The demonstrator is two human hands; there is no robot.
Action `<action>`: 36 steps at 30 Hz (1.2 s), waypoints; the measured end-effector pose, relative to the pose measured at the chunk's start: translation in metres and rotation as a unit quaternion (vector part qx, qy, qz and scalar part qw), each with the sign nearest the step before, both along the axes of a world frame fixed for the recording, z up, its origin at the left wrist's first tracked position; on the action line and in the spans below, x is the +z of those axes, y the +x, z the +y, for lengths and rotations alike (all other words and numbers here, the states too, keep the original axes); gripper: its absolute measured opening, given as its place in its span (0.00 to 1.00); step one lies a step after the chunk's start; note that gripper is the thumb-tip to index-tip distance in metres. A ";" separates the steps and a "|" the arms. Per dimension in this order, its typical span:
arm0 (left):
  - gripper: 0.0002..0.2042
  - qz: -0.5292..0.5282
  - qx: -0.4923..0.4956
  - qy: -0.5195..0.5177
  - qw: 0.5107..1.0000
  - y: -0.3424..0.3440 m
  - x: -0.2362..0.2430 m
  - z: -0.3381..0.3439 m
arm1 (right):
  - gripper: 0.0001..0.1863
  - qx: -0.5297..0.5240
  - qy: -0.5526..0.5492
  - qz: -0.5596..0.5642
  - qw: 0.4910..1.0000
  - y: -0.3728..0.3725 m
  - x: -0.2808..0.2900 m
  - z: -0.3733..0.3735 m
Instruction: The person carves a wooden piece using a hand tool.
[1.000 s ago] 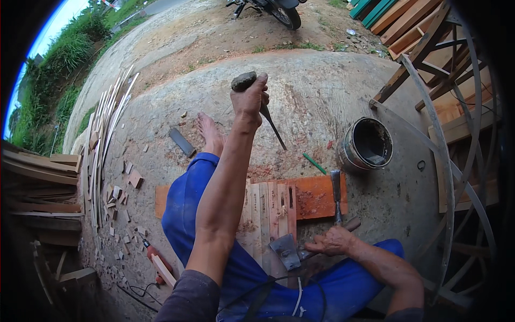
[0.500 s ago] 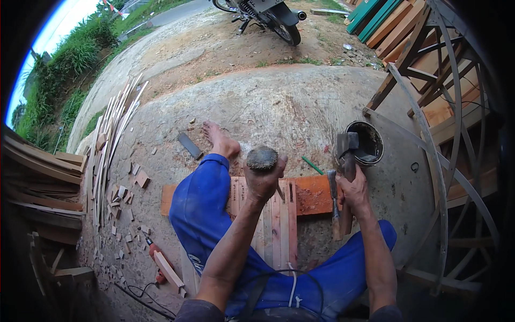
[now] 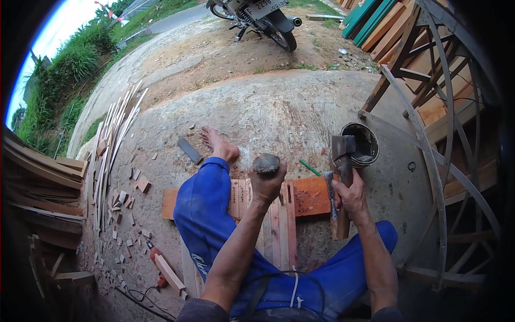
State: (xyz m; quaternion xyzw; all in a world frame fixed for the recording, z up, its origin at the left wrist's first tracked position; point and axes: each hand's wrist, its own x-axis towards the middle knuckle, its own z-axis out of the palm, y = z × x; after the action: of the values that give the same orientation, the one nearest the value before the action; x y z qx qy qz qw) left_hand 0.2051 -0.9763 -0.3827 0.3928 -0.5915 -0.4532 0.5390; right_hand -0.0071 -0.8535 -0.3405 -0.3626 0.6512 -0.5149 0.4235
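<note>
My left hand is closed round an upright chisel, seen mostly from its frayed, rounded handle end. Part of its blade shows beside the hand, above the narrow boards, which have slots cut in them. My right hand grips the wooden handle of a hammer with a dark, blocky metal head, held to the right of the boards. A second chisel lies close to that hand, by the end of an orange-brown plank. The plank runs crosswise under the boards. Whether the held chisel's tip touches wood is hidden.
A black bucket stands beyond the hammer. A green pencil-like stick and a dark flat block lie on the concrete. Wood offcuts, a red power tool and long strips are left; a motorcycle stands ahead.
The hammer head has turned and its handle hangs more upright, still in my right hand. My left hand has shifted slightly right with the chisel. The whole view has tilted a little.
</note>
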 end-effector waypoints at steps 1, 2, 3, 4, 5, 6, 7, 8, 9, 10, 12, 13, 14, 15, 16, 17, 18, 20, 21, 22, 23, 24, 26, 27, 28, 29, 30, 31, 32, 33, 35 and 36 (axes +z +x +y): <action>0.14 -0.014 -0.004 -0.014 1.000 -0.005 0.003 0.004 | 0.18 -0.001 -0.010 -0.013 1.000 0.003 0.000 0.003; 0.14 -0.045 -0.021 -0.032 0.998 -0.010 0.006 0.010 | 0.20 0.000 -0.022 -0.008 1.000 0.008 0.002 0.009; 0.13 -0.086 -0.034 -0.091 0.992 -0.017 0.012 0.017 | 0.21 0.001 -0.033 -0.002 0.999 0.016 0.007 0.014; 0.12 -0.132 -0.042 -0.150 0.979 -0.019 0.016 0.023 | 0.22 0.007 -0.047 0.000 0.999 0.028 0.017 0.016; 0.12 -0.153 -0.036 -0.183 0.970 -0.021 0.007 0.031 | 0.27 0.039 -0.019 -0.018 0.999 0.035 0.033 0.021; 0.11 -0.176 -0.030 -0.218 0.960 -0.020 -0.003 0.034 | 0.28 0.061 -0.047 0.053 0.996 0.041 0.045 0.022; 0.12 -0.113 -0.037 -0.178 0.977 -0.017 -0.005 0.038 | 0.29 0.078 -0.072 0.124 0.987 0.046 0.055 0.026; 0.11 -0.108 -0.046 -0.142 0.983 -0.012 -0.010 0.040 | 0.30 0.095 -0.096 0.193 0.972 0.052 0.067 0.031; 0.10 -0.099 -0.054 -0.107 0.988 -0.007 -0.017 0.041 | 0.31 0.099 -0.106 0.259 0.955 0.060 0.088 0.037; 0.09 -0.089 -0.065 -0.073 0.991 -0.006 -0.012 0.041 | 0.32 0.092 -0.143 0.292 0.941 0.063 0.097 0.041; 0.08 -0.068 -0.062 -0.119 0.989 -0.008 -0.008 0.050 | 0.33 0.084 -0.220 0.357 0.904 0.070 0.109 0.048; 0.06 -0.076 -0.065 -0.159 0.982 -0.006 -0.008 0.050 | 0.34 0.089 -0.209 0.424 0.877 0.075 0.111 0.053; 0.08 -0.085 -0.067 -0.198 0.974 -0.004 -0.008 0.050 | 0.35 0.124 -0.177 0.478 0.851 0.080 0.111 0.056; 0.08 -0.093 -0.115 -0.104 0.983 0.000 -0.004 0.053 | 0.34 0.187 -0.091 0.524 0.826 0.079 0.097 0.057; 0.09 -0.142 -0.092 -0.241 0.956 0.006 -0.028 0.045 | 0.34 0.244 -0.007 0.565 0.788 0.080 0.086 0.058; 0.09 -0.133 -0.090 -0.225 0.961 0.003 -0.029 0.054 | 0.34 0.243 -0.005 0.532 0.811 0.077 0.083 0.066; 0.10 -0.122 -0.081 -0.220 0.964 -0.002 -0.022 0.056 | 0.34 0.240 -0.014 0.504 0.830 0.072 0.086 0.069; 0.09 -0.094 -0.094 -0.141 0.981 -0.001 -0.019 0.062 | 0.33 0.208 -0.067 0.439 0.871 0.071 0.101 0.063; 0.08 -0.158 -0.081 -0.205 0.963 0.003 -0.025 0.057 | 0.33 0.176 -0.112 0.409 0.888 0.076 0.122 0.065; 0.08 -0.158 -0.078 -0.159 0.972 0.001 -0.022 0.059 | 0.32 0.144 -0.151 0.375 0.903 0.079 0.142 0.070; 0.07 -0.139 -0.080 -0.159 0.974 0.003 -0.021 0.060 | 0.32 0.084 -0.218 0.352 0.906 0.080 0.166 0.072; 0.07 -0.121 -0.084 -0.159 0.976 0.004 -0.020 0.061 | 0.32 0.012 -0.266 0.363 0.893 0.079 0.188 0.076; 0.08 -0.144 -0.071 -0.188 0.969 0.003 -0.025 0.059 | 0.22 -0.118 -0.401 0.262 0.870 0.088 0.216 0.070; 0.09 -0.160 -0.065 -0.201 0.964 0.006 -0.026 0.058 | 0.18 -0.176 -0.465 0.216 0.840 0.092 0.227 0.065; 0.08 -0.165 -0.065 -0.183 0.967 0.010 -0.027 0.056 | 0.18 -0.191 -0.505 0.191 0.820 0.099 0.219 0.058; 0.07 -0.159 -0.075 -0.163 0.971 0.006 -0.025 0.060 | 0.19 -0.207 -0.541 0.182 0.794 0.104 0.215 0.053; 0.06 -0.158 -0.079 -0.148 0.973 0.004 -0.021 0.058 | 0.19 -0.095 -0.406 0.331 0.846 0.095 0.173 0.063; 0.07 -0.178 -0.081 -0.170 0.966 0.004 -0.025 0.057 | 0.20 0.033 -0.286 0.485 0.826 0.087 0.132 0.076; 0.08 -0.198 -0.084 -0.191 0.958 0.004 -0.034 0.055 | 0.21 0.130 -0.136 0.549 0.814 0.086 0.077 0.073; 0.11 -0.107 -0.143 -0.144 0.973 0.005 -0.044 0.057 | 0.23 0.216 0.023 0.591 0.777 0.086 0.044 0.071; 0.11 -0.037 -0.133 -0.104 0.985 -0.004 -0.005 0.059 | 0.22 0.179 0.046 0.495 0.849 0.076 0.078 0.065; 0.11 -0.011 -0.134 -0.085 0.987 -0.002 -0.009 0.061 | 0.22 0.170 0.068 0.427 0.886 0.080 0.083 0.070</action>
State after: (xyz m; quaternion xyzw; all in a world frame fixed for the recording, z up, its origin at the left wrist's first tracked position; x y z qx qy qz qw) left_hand 0.2030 -0.9154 -0.3915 0.2673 -0.6813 -0.4650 0.4981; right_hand 0.0733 -0.7836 -0.2576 -0.6229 0.7307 -0.1851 0.2094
